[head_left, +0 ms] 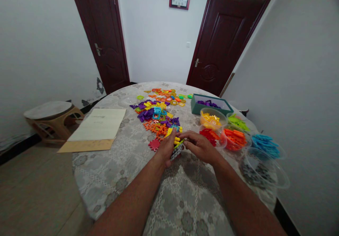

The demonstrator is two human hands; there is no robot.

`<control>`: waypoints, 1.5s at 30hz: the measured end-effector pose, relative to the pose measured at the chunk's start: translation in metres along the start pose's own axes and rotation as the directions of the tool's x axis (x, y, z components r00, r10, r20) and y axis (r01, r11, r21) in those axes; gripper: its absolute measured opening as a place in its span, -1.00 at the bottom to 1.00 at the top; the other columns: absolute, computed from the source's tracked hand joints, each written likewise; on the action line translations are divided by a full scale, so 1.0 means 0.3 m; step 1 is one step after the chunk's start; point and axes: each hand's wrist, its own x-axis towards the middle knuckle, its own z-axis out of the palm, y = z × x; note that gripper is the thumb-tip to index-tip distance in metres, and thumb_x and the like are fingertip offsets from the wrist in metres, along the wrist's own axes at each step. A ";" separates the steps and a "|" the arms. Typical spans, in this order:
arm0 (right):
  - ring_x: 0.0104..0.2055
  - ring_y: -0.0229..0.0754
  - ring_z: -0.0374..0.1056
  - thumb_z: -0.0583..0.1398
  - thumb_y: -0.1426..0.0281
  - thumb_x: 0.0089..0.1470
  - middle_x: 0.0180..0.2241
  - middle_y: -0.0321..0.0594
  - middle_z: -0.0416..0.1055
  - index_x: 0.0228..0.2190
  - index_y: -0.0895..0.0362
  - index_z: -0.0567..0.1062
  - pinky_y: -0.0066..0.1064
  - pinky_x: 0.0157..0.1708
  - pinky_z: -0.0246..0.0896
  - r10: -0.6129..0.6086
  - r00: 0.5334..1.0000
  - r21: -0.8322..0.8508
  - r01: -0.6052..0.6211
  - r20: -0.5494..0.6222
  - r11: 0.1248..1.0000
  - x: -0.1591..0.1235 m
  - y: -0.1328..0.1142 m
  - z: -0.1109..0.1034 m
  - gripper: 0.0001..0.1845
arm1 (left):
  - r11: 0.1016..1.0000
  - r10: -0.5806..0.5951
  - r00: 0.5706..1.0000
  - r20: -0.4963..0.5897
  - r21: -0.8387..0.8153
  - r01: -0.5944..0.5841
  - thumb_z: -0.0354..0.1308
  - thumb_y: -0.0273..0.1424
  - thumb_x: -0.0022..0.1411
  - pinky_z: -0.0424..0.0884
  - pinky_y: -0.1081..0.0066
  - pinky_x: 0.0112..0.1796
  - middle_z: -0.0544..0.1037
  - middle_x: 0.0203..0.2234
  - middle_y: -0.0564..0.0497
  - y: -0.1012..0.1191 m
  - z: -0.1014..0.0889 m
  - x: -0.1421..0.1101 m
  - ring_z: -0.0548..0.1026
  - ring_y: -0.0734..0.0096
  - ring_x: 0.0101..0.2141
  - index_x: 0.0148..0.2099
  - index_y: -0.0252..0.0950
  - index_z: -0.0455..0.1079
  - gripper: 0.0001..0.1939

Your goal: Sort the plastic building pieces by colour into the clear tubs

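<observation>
Close to the table's near side, my left hand (166, 148) is wrapped round a small bundle of interlocking plastic building pieces (178, 147). Yellow, lime-green and grey parts show between thumb and palm; how they fit together is too small to tell. My right hand (200, 145) bends in from the other side, its fingertips closed at the bundle's right edge. Just beyond my hands spreads a loose pile of similar pieces (156, 127) in orange, purple, blue, yellow and red. A red piece (154, 144) lies left of my left hand.
On the right stand clear bowls of sorted pieces: yellow (211, 120), red (209, 137), orange (234, 139), lime (238, 122), blue (265, 146) and grey (255, 172). Behind them is a green box (196, 107) with purple pieces. Paper sheets (96, 124) overhang the left edge; a stool (50, 110) stands beyond.
</observation>
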 end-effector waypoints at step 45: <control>-0.47 -0.18 0.46 0.27 0.21 0.18 -0.50 -0.31 0.51 -0.17 0.10 0.53 -0.39 -0.44 0.35 0.251 0.915 0.054 -0.247 -0.316 0.967 0.008 0.024 -0.004 -0.75 | 0.969 -0.005 0.994 0.113 -0.244 0.032 0.39 -0.07 0.26 0.19 0.63 -0.73 0.68 -0.19 -0.17 0.035 -0.030 0.002 0.52 0.54 -0.51 -0.03 -0.39 0.54 -0.53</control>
